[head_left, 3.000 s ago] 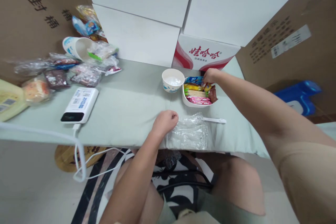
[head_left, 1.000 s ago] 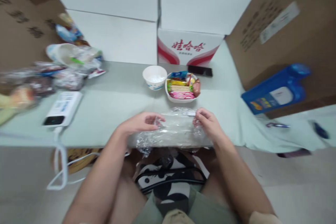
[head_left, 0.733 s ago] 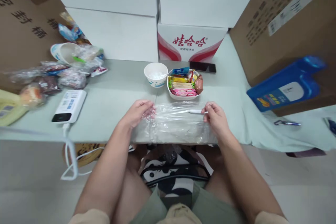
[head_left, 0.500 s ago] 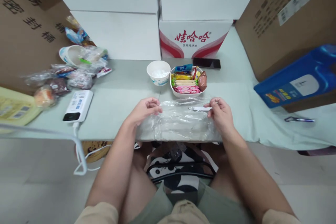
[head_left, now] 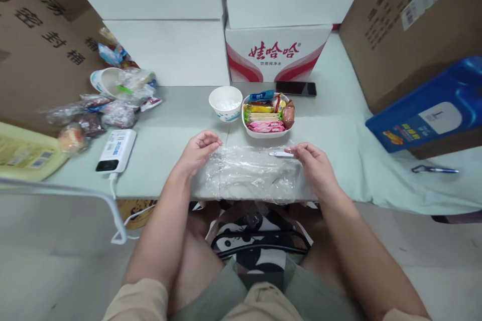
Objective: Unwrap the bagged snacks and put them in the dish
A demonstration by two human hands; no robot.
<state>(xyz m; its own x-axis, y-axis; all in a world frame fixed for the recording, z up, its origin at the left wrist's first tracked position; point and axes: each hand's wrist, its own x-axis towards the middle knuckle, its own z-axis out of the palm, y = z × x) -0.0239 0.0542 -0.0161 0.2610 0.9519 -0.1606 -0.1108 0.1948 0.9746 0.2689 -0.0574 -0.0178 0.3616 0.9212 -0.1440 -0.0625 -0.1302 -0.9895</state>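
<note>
A crinkled sheet of clear plastic film (head_left: pixel 250 173) lies flat along the table's front edge between my hands. My left hand (head_left: pixel 199 150) is at its upper left corner, thumb and fingertips pinched together on the film's edge. In my right hand (head_left: pixel 314 163) is a slim white utility knife (head_left: pixel 281 154), its narrow tip pointing left over the film. Just beyond the film stands a white bowl (head_left: pixel 267 135) packed with wrapped snacks, several small sticks and a brown wrapped sausage (head_left: pixel 288 114). Left of it is a paper cup (head_left: pixel 226 115) with something whitish inside.
A phone (head_left: pixel 296 89) lies before a white and red carton (head_left: pixel 276 55). At left are a white power bank (head_left: pixel 116 150) with a cable, a tipped cup (head_left: pixel 101 82) and wrapped snacks (head_left: pixel 120 113). A blue bottle (head_left: pixel 425 110) and a pen (head_left: pixel 435 169) are at right.
My left hand has shifted slightly left and away from me. The film has gone from taut to flatter and more crumpled. My right hand still holds the knife, its fingers lower over the handle.
</note>
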